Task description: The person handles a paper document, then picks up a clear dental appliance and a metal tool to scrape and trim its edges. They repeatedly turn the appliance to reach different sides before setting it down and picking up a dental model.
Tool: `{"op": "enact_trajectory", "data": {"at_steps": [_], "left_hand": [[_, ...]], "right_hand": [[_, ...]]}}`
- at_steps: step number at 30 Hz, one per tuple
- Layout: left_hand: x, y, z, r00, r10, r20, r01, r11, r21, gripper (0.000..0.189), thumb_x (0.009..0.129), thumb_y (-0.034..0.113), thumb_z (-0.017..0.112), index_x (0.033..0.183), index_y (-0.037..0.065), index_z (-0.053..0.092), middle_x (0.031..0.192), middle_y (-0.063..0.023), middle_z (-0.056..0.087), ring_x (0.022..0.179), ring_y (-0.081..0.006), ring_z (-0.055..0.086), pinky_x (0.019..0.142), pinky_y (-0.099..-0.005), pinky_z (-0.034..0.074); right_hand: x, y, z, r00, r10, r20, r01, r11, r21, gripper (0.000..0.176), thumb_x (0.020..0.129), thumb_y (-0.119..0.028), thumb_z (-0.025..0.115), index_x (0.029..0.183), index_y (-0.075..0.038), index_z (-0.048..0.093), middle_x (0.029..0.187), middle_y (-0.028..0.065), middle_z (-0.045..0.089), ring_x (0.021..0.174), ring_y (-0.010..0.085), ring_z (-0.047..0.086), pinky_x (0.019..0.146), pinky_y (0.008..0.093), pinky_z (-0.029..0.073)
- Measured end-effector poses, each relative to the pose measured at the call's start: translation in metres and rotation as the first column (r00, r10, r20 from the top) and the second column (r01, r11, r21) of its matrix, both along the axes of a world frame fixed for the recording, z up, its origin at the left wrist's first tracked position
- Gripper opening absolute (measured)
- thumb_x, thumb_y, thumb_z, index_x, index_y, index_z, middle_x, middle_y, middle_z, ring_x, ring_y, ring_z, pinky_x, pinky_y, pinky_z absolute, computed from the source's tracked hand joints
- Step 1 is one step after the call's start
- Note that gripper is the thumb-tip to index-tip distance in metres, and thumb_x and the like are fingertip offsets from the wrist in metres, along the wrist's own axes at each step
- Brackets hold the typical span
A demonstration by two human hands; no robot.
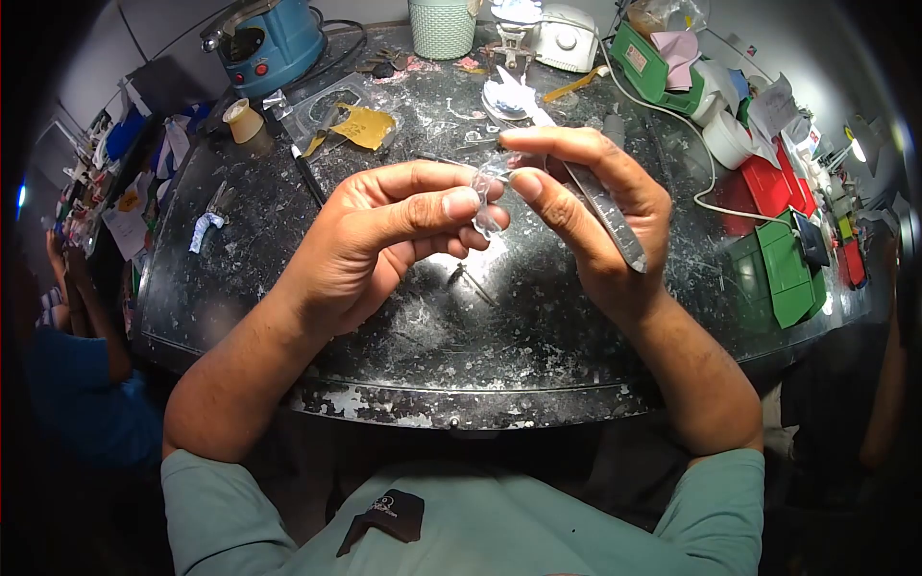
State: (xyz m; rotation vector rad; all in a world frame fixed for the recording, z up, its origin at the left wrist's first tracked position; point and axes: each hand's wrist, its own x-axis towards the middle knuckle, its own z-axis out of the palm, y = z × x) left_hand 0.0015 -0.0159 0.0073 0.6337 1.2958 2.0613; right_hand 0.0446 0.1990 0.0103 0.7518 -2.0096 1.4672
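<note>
Spreading below both grips: black counter [413, 331], glossy, scuffed, white-flecked. Past the grips, far left: blue machine [274, 53]; far right: green bin [658, 72], cluttered. Left grip [375, 211] and right grip [610, 206] raised, elbows bent, fingertips almost meeting. Right grip clasps flat metal strip [610, 221] along palm, thumb and index tips parted. Left grip pinches clear piece [487, 224], thin, wavy-edged, thumb to fingers. Just below, on counter: slim dark pin [473, 283].
</note>
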Motion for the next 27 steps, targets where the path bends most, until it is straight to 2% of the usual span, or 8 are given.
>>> {"op": "enact_trajectory", "data": {"at_steps": [2,5,6,10,13,16,25,27], "left_hand": [[0.001,0.002,0.000,0.997,0.069,-0.016,-0.068,0.997,0.045,0.029,0.093,0.016,0.063,0.116,-0.001,0.061,0.110,-0.0180,0.067,0.095,-0.0190,0.066,0.087,-0.0302,0.051],[0.000,0.001,0.002,0.981,0.191,-0.011,-0.190,0.978,0.089,0.030,0.094,0.014,0.062,0.119,-0.002,0.057,0.115,-0.0202,0.065,0.099,-0.0216,0.067,0.090,-0.0312,0.053],[-0.003,0.000,0.001,0.983,0.185,-0.010,-0.182,0.973,0.141,0.034,0.094,0.012,0.061,0.125,-0.002,0.054,0.118,-0.0213,0.063,0.103,-0.0230,0.067,0.091,-0.0312,0.054],[-0.003,0.000,0.004,0.966,0.250,-0.063,-0.237,0.958,0.162,0.036,0.095,0.008,0.058,0.129,-0.002,0.051,0.120,-0.0221,0.062,0.106,-0.0241,0.066,0.091,-0.0301,0.055],[-0.003,-0.001,0.004,0.968,0.249,-0.039,-0.234,0.947,0.220,0.030,0.092,0.004,0.061,0.121,-0.003,0.056,0.114,-0.0203,0.065,0.106,-0.0279,0.066,0.094,-0.0333,0.055],[-0.003,0.001,0.003,0.961,0.267,-0.070,-0.243,0.939,0.245,0.028,0.091,0.002,0.062,0.118,-0.003,0.057,0.116,-0.0207,0.064,0.107,-0.0300,0.066,0.096,-0.0351,0.054],[-0.003,-0.001,0.003,0.965,0.249,-0.086,-0.230,0.954,0.191,0.031,0.094,0.006,0.059,0.123,-0.002,0.054,0.121,-0.0236,0.062,0.108,-0.0251,0.066,0.096,-0.0330,0.055],[-0.003,-0.001,0.003,0.966,0.248,-0.076,-0.232,0.956,0.177,0.033,0.094,0.008,0.059,0.124,-0.003,0.053,0.120,-0.0227,0.063,0.106,-0.0238,0.067,0.094,-0.0320,0.055]], "right_hand": [[0.001,-0.003,0.000,0.998,0.002,0.066,0.009,0.987,-0.158,0.027,0.090,-0.006,0.067,0.117,-0.003,0.067,0.104,0.0059,0.067,0.092,0.0120,0.063,0.083,0.0245,0.050],[-0.004,0.004,0.003,0.994,0.077,0.084,-0.050,0.958,-0.281,0.039,0.099,-0.021,0.048,0.131,0.000,0.057,0.105,0.0097,0.068,0.098,0.0141,0.063,0.087,0.0290,0.049],[-0.003,0.004,0.005,0.995,0.040,0.089,-0.018,0.972,-0.233,0.051,0.095,-0.022,0.039,0.135,0.009,0.046,0.106,0.0174,0.067,0.099,0.0213,0.065,0.088,0.0342,0.050],[0.001,0.001,0.005,0.989,0.111,0.101,-0.083,0.966,-0.244,0.048,0.092,-0.021,0.044,0.130,0.008,0.048,0.110,0.0204,0.067,0.104,0.0240,0.066,0.086,0.0332,0.051],[0.005,0.000,0.004,0.975,0.205,0.087,-0.166,0.929,-0.332,0.027,0.087,-0.004,0.067,0.112,0.002,0.059,0.103,0.0132,0.068,0.098,0.0166,0.065,0.086,0.0289,0.051],[0.006,0.002,0.001,0.979,0.184,0.083,-0.151,0.940,-0.305,0.024,0.083,0.001,0.071,0.103,0.000,0.060,0.098,0.0094,0.066,0.095,0.0147,0.064,0.087,0.0290,0.051],[0.004,-0.001,-0.001,0.972,0.233,0.019,-0.220,0.942,-0.254,0.024,0.082,0.004,0.068,0.105,0.000,0.062,0.100,0.0100,0.065,0.095,0.0157,0.064,0.088,0.0304,0.052],[0.001,0.003,-0.002,0.975,0.217,-0.050,-0.222,0.969,-0.112,0.022,0.082,0.005,0.068,0.102,0.001,0.063,0.102,0.0111,0.065,0.100,0.0187,0.065,0.091,0.0320,0.052]]}}
